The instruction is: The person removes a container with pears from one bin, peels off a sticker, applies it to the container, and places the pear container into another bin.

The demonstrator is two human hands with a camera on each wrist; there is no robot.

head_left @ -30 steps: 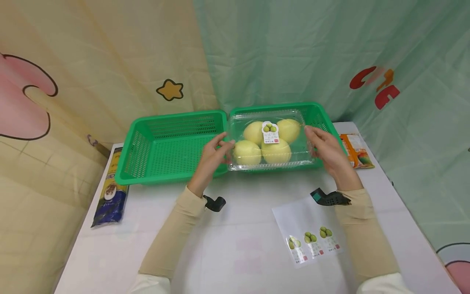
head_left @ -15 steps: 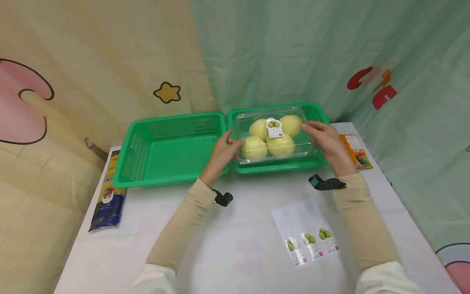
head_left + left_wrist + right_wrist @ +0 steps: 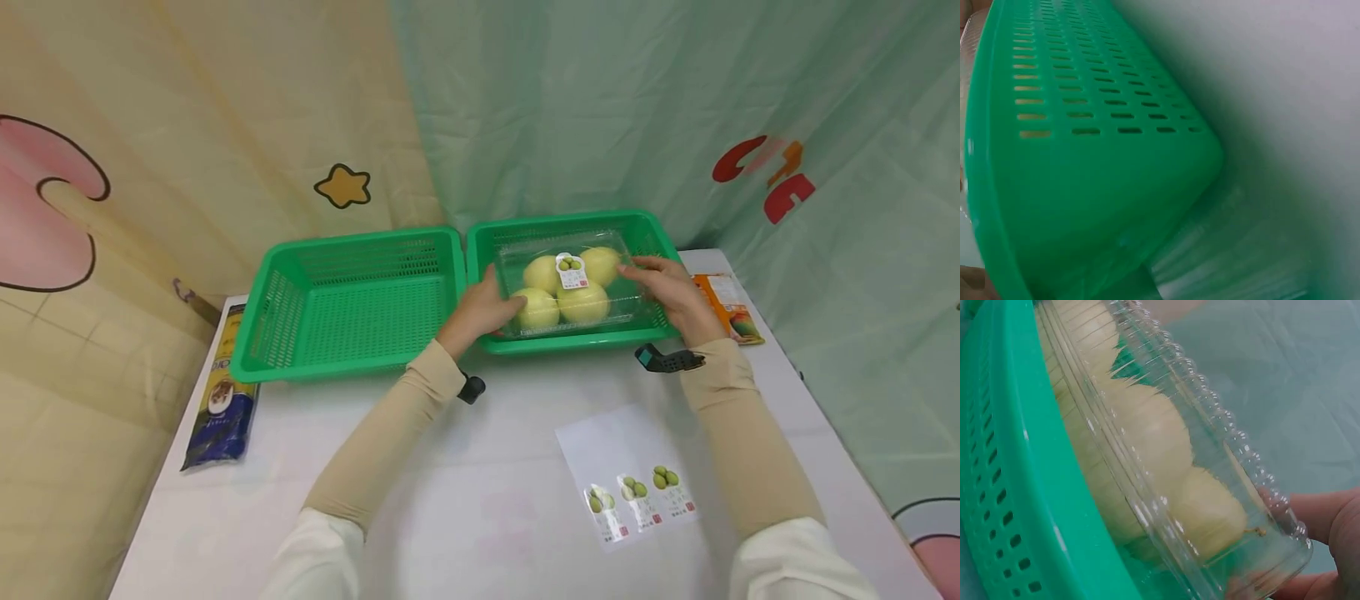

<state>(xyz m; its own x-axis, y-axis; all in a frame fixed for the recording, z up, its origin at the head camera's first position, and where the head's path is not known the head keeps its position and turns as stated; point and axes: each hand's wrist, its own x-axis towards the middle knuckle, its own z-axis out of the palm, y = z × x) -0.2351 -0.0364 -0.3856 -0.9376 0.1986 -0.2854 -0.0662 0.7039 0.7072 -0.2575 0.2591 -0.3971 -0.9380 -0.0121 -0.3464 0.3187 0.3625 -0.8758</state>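
Note:
A clear plastic fruit box [image 3: 618, 302] with several pale yellow-green fruits [image 3: 583, 302] inside sits tilted within the right green basket [image 3: 573, 341]. A white label [image 3: 572, 272] with a fruit picture is on its lid. My left hand [image 3: 482, 312] grips the box's left end, thumb on top; its other fingers are partly hidden by the basket. At the right end, my right hand [image 3: 667, 287] pinches the box between thumb and fingers. The right wrist view shows those fingers [image 3: 1319, 515] against the box's ridged edge, above the basket rim [image 3: 1044, 481].
A second green basket [image 3: 375, 321] stands to the left. Beside it lies a blue and yellow packet [image 3: 223, 392]; an orange packet [image 3: 731, 310] lies right of the baskets. A sheet of fruit labels [image 3: 626, 475] rests on the white table [image 3: 465, 500] in front.
Both hands have moved the fruit box rightward and lowered it further into the right basket. My left hand has followed its left end toward the right.

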